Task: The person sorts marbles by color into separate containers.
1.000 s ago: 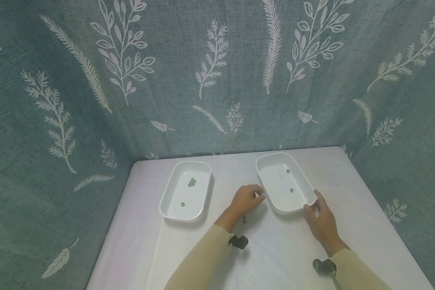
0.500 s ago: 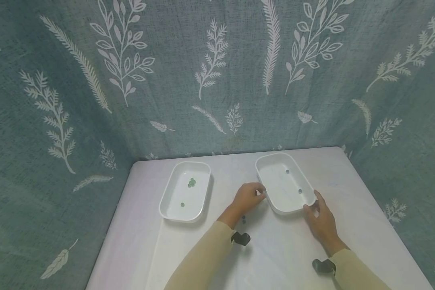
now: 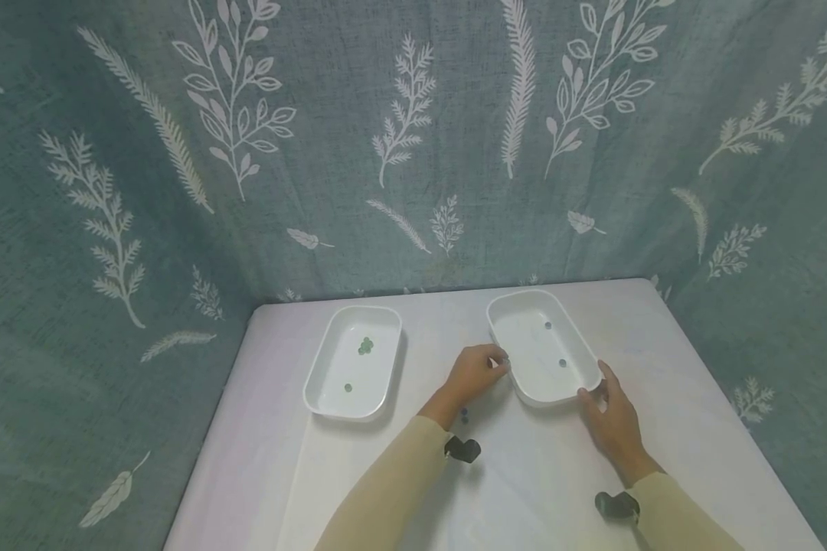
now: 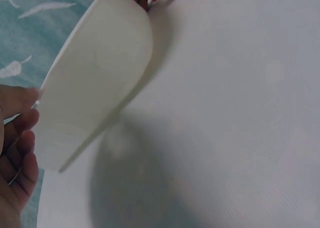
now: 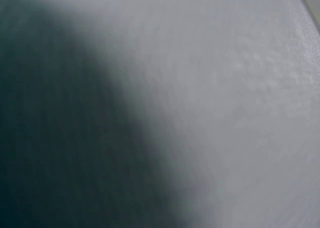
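One small, round blue-grey bead (image 3: 562,363) has slid a bit in the white tray with round corners (image 3: 534,346), so it seems loose. The left hand (image 3: 474,373) has crept up the tray's side; its fingers are bunched by the rim, but I can't tell what they pinch. The right hand (image 3: 613,425) has its fingers round the near corner. Two dark beads (image 3: 465,420) lie beside the left wrist, which may get in the way. Green beads (image 3: 365,347) sit in the other white tray (image 3: 339,405).
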`<move>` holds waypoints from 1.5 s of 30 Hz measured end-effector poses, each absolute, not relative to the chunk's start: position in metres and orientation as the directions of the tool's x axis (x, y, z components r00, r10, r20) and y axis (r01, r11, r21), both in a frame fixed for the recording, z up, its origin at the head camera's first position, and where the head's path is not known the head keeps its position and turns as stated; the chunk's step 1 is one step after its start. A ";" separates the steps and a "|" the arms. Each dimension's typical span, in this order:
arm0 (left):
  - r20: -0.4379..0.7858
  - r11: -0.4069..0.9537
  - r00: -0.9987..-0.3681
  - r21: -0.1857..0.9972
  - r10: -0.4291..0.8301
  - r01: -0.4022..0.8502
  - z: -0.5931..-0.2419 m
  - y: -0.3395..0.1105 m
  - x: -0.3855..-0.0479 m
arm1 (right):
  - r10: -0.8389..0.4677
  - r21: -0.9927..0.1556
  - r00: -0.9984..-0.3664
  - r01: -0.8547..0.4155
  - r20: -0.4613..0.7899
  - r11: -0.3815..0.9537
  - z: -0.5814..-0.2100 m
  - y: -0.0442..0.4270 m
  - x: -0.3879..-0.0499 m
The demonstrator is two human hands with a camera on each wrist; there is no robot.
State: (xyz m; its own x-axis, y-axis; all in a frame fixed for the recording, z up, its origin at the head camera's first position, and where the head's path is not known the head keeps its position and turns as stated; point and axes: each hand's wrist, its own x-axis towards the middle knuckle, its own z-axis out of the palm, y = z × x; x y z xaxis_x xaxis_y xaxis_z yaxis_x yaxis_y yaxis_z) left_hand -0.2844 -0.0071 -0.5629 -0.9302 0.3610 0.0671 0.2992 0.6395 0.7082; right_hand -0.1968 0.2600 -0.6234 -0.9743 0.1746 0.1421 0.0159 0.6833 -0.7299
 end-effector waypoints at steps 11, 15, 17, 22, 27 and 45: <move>0.078 0.601 -0.940 0.750 0.333 0.275 -0.563 -0.002 -0.289 | 0.180 -0.736 -0.974 0.020 0.138 0.677 -0.624 0.259 -0.195; 0.079 0.602 -0.948 0.755 0.309 0.259 -0.564 -0.001 -0.291 | 0.182 -0.742 -0.974 0.022 0.136 0.670 -0.623 0.258 -0.195; 0.069 0.606 -0.953 0.757 0.295 0.243 -0.565 0.000 -0.292 | 0.184 -0.741 -0.974 0.023 0.136 0.671 -0.623 0.258 -0.195; 0.054 0.612 -0.961 0.761 0.272 0.216 -0.567 0.001 -0.295 | 0.181 -0.732 -0.974 0.025 0.135 0.681 -0.624 0.258 -0.196; 0.044 0.618 -0.968 0.762 0.246 0.192 -0.567 0.001 -0.295 | 0.180 -0.731 -0.975 0.029 0.129 0.682 -0.625 0.258 -0.197; 0.032 0.611 -0.970 0.771 0.242 0.178 -0.567 0.003 -0.298 | 0.181 -0.738 -0.974 0.021 0.138 0.674 -0.627 0.265 -0.198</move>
State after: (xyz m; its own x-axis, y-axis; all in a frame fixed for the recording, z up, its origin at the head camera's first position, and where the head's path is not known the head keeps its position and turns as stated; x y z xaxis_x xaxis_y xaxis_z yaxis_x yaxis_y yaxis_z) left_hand -0.2984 0.0034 -0.5675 -0.9698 0.2417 0.0317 0.1776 0.6113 0.7712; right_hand -0.1983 0.2647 -0.6274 -0.9737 0.1813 0.1382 0.0207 0.6743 -0.7382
